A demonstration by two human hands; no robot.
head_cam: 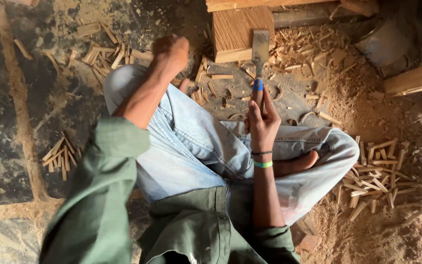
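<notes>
1. Right hand (262, 120): clamped on the chisel (260, 51) by its blue-taped handle, blade flat against the wood block (235, 32) on the floor (6, 122).
2. Left hand (171, 49): closed in a fist over the knee, beside the block; whether it grips anything is unclear from this angle.
3. Handling note: the cut likely goes best with the blade low, pushed along the grain, the block steadied.
4. Count: one chisel, one block, three heaps of wood slips (374, 176), one tin (384, 44), shavings (289, 46) uncounted.
</notes>
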